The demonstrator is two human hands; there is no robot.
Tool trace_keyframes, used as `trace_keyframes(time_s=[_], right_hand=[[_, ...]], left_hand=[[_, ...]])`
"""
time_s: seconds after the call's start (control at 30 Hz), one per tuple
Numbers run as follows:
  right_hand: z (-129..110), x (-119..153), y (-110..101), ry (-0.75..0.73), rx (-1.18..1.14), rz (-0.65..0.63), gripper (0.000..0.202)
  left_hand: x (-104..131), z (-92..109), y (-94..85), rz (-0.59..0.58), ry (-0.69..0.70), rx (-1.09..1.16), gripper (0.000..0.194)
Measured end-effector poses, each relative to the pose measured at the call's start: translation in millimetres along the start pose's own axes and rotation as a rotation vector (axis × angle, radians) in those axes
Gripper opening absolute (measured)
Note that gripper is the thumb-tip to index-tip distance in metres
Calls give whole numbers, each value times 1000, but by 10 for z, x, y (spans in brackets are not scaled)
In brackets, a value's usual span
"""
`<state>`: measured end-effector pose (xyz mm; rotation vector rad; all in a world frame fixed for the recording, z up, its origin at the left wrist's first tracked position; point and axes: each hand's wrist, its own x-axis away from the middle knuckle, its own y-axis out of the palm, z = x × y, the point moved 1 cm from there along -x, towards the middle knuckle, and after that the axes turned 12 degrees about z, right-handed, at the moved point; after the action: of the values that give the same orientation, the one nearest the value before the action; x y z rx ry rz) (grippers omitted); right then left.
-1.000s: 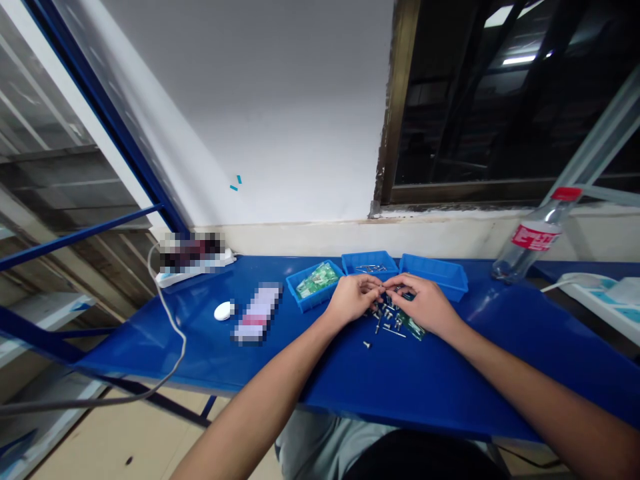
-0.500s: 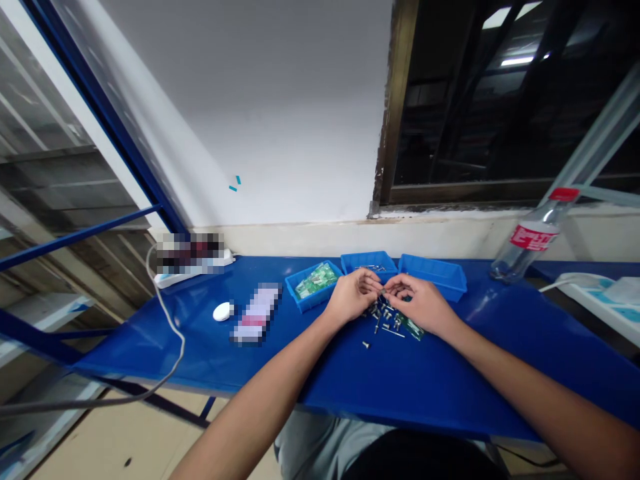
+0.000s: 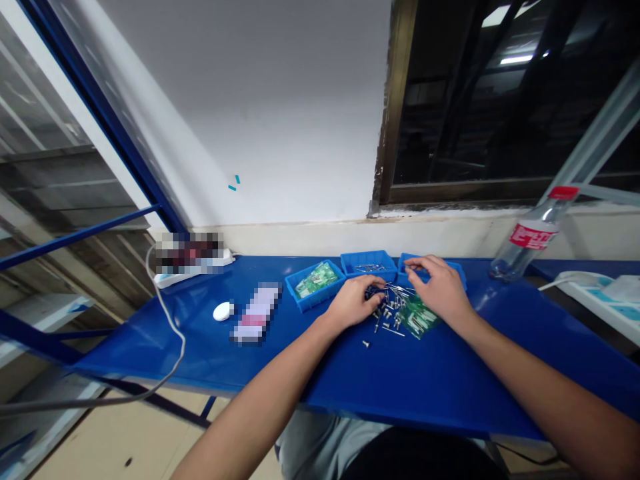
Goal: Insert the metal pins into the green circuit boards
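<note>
My left hand (image 3: 354, 301) rests at the left side of a loose heap of metal screws (image 3: 389, 312) and thin pins (image 3: 399, 292). Its fingers curve over the heap, with the thumb apart from them. Over the front of the right blue bin (image 3: 457, 272) hovers my right hand (image 3: 441, 288), thumb and fingertips slightly apart and nothing visible between them. Green flat pieces (image 3: 419, 318), perhaps small circuit boards or packets, lie below it beside the screws. A single screw (image 3: 367, 344) lies nearer the front. The right bin's inside is mostly hidden by my hand.
The middle blue bin (image 3: 350, 265) holds thin metal pins; the left blue bin (image 3: 314, 301) holds green flat pieces. A blurred-out flat object (image 3: 257, 313) and a white oval object (image 3: 222, 311) lie leftward. A plastic bottle (image 3: 533, 237) and white power strip (image 3: 600, 300) are rightward.
My right hand has moved away from my left, to the right and up over the right bin, uncovering the green pieces and pins. My left hand has shifted slightly and its fingers have lowered.
</note>
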<state>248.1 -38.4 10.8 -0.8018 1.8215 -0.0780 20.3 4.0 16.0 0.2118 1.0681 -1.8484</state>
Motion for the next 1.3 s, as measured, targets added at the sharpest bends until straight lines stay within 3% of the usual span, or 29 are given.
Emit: trace_keyframes(time_s=[0.2,0.4,0.53,0.67,0.87,1.03,1.3], right_hand=[[169,38,79,-6,112,-132,20],[126,30,76,-12,78,-105,19],[76,20,56,-8,67,-92,18],[35,14,47,-9,49,-81,17],[-8,7,19,1,15,-47,17],[-107,10,-35,-11,-54,-32,23],[-300,82,-33,115,-277,-248,27]], left_hand=[[6,-8,-10,-20,64,-11,29],[68,151,39,-191,352,-34,21],[95,208,150,-272,412,-124,27],[98,248,225,-278,422,-149,29],[64,297,143,-198,400,-146,30],[5,197,58,-22,343,-116,24],[-32,78,8,282,156,47,11]])
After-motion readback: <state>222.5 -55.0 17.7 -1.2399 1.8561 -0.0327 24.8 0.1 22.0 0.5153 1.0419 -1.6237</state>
